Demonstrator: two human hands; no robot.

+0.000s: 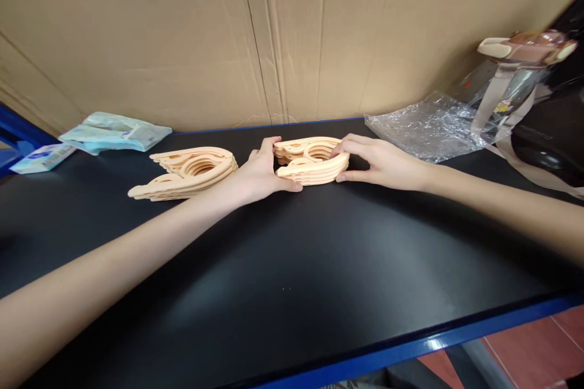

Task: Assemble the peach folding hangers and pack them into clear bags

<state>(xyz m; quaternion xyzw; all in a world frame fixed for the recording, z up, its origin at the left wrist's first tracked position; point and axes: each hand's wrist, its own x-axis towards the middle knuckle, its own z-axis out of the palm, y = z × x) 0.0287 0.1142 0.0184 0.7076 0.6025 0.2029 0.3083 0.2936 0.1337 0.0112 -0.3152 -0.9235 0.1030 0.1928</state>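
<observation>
A stack of peach plastic folding hangers [314,169] lies on the black tabletop, its rounded end to the right. My left hand [264,173] grips the stack's open left end, thumb along the near side and fingers at the far side. Around the rounded end my right hand [376,161] is closed, with its thumb low in front and its fingers over the top. Just left of my left hand lies a second stack of the same hangers [196,173], its layers slightly uneven. My left forearm passes in front of part of it.
Tissue packs [116,132] lie at the back left. Clear plastic wrapping [424,124] and a strapped drink bottle [524,67] are at the back right, beside a dark glossy object [552,134]. Cardboard [182,36] stands behind the black table [319,273], which has a blue edge.
</observation>
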